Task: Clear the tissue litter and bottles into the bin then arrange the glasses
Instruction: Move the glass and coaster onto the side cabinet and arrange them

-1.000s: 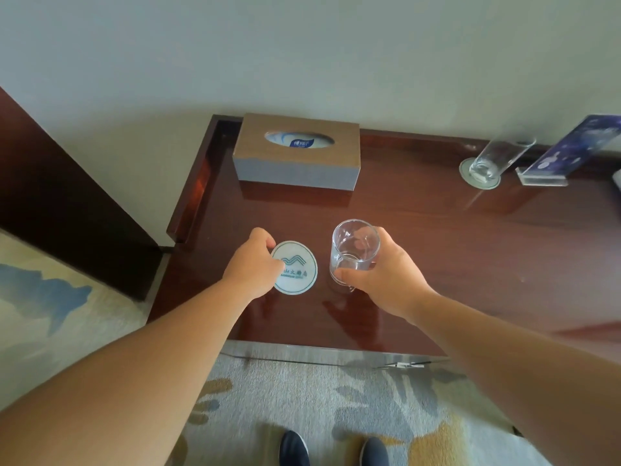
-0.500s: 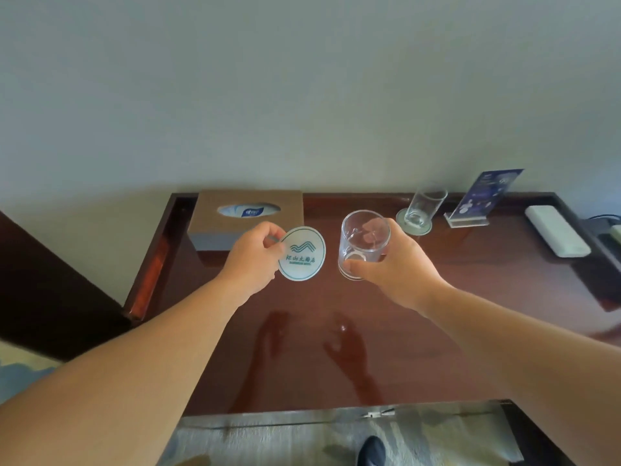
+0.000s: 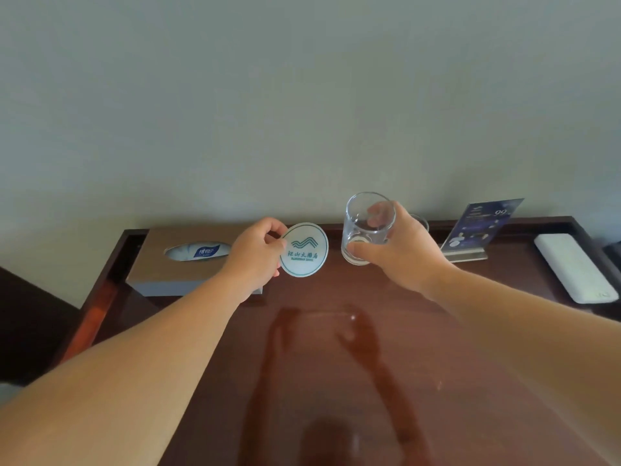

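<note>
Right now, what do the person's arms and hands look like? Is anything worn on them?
Both are bare: the left arm and right arm show no sleeve as far as the frame edge. The left hand and right hand wear no glove; no watch, bracelet or ring is visible.

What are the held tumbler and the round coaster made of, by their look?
The tumbler in the right hand: clear glass, see-through with glossy highlights. The coaster in the left hand: matte white, thin and printed, probably card or plastic.
</note>
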